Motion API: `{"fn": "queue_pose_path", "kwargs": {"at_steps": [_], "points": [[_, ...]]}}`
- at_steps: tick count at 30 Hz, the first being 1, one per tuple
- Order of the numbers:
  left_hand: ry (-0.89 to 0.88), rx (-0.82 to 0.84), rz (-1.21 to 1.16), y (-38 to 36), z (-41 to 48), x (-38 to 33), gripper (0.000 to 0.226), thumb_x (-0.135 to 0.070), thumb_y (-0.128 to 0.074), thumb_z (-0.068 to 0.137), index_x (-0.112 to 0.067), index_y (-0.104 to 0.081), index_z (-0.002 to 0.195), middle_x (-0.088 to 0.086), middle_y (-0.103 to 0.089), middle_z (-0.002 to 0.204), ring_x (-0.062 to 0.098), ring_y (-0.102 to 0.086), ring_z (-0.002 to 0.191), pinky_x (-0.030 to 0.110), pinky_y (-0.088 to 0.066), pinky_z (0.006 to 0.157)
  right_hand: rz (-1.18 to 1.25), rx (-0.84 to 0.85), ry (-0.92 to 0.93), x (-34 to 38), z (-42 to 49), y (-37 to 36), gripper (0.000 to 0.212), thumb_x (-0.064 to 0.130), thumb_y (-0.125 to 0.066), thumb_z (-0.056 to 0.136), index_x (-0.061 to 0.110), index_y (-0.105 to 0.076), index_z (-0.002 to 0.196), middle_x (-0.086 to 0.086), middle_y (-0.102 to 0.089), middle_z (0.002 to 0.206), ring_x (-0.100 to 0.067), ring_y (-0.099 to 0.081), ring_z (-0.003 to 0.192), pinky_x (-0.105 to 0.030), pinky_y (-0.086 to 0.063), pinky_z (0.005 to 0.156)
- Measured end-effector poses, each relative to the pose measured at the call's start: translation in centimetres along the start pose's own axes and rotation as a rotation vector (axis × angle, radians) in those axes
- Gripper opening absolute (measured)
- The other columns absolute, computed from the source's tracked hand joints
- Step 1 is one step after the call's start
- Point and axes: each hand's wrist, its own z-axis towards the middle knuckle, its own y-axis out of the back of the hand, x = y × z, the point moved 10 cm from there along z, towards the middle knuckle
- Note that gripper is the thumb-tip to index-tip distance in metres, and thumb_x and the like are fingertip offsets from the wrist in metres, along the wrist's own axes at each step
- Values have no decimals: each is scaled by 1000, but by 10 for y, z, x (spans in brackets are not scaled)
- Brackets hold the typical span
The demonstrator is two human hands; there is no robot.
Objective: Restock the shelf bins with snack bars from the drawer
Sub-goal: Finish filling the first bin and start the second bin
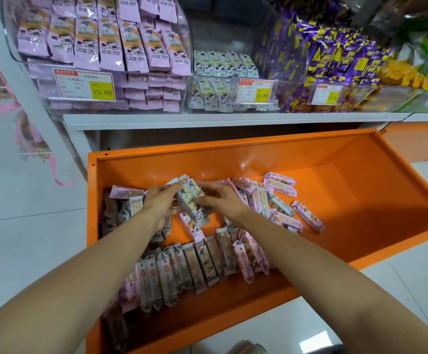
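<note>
Gathering stock, you gripped a small bundle of white-wrapped snack bars [191, 198] between left hand [160, 203] and right hand [224, 200] over the open orange drawer [233, 149], a lift to the part-filled middle shelf bin [218, 77] seemingly next.

Two arms are being shown, nothing else of the person being caught apart from one doubtful item. The long bare left forearm [80, 277] is being seen uncovered from the lower left frame edge up to the wrist. The long bare right forearm [322, 264] is being seen uncovered from the lower right edge likewise. Both are being rendered thick near the edges and slim toward the wrists by the wide-angle lens. The bare left hand [160, 203] is being seen from the back, knuckles faintly outlined. The bare right hand [223, 200] is also being seen from the back, its fingers [207, 186] being smeared by blur, so nail detail cannot be told. A grey rounded shape [247, 348] is being cut off at the bottom edge; whether it is footwear cannot be told.
</note>
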Motion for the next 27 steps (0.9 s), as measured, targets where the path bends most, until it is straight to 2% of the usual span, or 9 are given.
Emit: {"fn": "queue_pose_path", "kwargs": {"at_steps": [4,7,10,12,16,19,21,23,27], "points": [[-31,13,-19,-5,-9,-17,19,-17,-68,91,-12,-50,90,17,-67,101,29,-70,86,34,-59,63,-239,24,94,28,-14,3,76,23,-79,81,23,-41,147,-5,-43,138,-17,-47,121,-25,-45,96],[-62,10,-47,-13,-18,-31,21,-13,-65,93,-14,-46,83,13,-66,87,26,-68,79,39,-59,71,-331,-3,161,44,-22,7,87,23,-83,77,24,-34,149,-3,-38,135,-16,-40,124,-30,-40,103],[-123,39,-32,-22,-28,-51,10,-14,-65,93,-12,-56,89,12,-68,91,25,-71,80,35,-60,65,-380,-97,305,70,-30,18,82,18,-82,78,21,-38,147,-3,-42,132,-12,-42,121,-15,-37,97],[-203,68,10,-29,-33,-68,15,-18,-66,92,-7,-63,103,14,-70,99,25,-73,80,35,-61,64,-377,-161,393,89,-37,28,78,21,-80,75,20,-42,143,-2,-45,134,-9,-44,120,-13,-37,95],[-539,82,163,-42,-56,-124,30,-38,-65,90,-9,-60,100,14,-64,86,36,-68,88,46,-60,67,-293,-270,540,133,-55,46,74,42,-69,69,16,-50,135,-4,-53,127,-7,-51,113,-12,-40,90],[-835,1,349,-47,-84,-166,46,-59,-56,86,-15,-60,99,3,-60,73,23,-63,72,43,-56,65,-236,-324,621,167,-64,61,67,36,-68,69,14,-53,130,-5,-56,119,-6,-53,103,-12,-41,83],[-1034,-142,494,-48,-107,-192,44,-54,-47,90,-15,-57,108,-10,-57,75,8,-57,69,31,-47,62,-214,-353,659,190,-66,73,61,23,-71,72,10,-53,129,-1,-56,116,2,-53,97,-11,-42,79],[-1213,-263,573,-49,-131,-218,32,-41,-45,93,-17,-55,112,-12,-53,82,7,-52,72,30,-42,63,-207,-397,667,212,-62,87,57,8,-72,75,6,-53,128,1,-55,114,9,-51,94,-10,-43,76],[-1482,-364,825,-60,-147,-259,30,-25,-44,89,-10,-58,111,2,-55,103,18,-48,97,34,-36,81,-245,-537,650,255,-46,117,52,15,-73,78,12,-55,126,11,-53,106,4,-51,94,-9,-41,78]]}}
